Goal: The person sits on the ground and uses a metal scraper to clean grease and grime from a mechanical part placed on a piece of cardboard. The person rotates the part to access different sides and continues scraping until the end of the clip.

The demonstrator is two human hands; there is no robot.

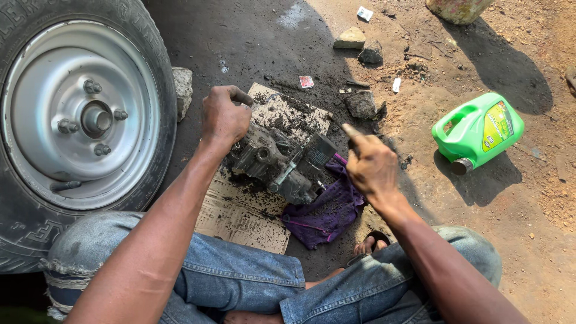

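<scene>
Denim knees (252, 282), then grimy, grease-caked metal part (276, 162).

Grimy grey metal mechanical assembly (279, 162), coated in dark grease, lies tilted on soiled cardboard (240, 219), its lower end resting against a crumpled purple rag (327, 213)

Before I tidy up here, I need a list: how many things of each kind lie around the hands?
Greasy metal part: 1
Purple rag: 1
Cardboard sheet: 1
Green jug: 1
Wheel: 1
Stones by the part: 3
Total: 8
</scene>
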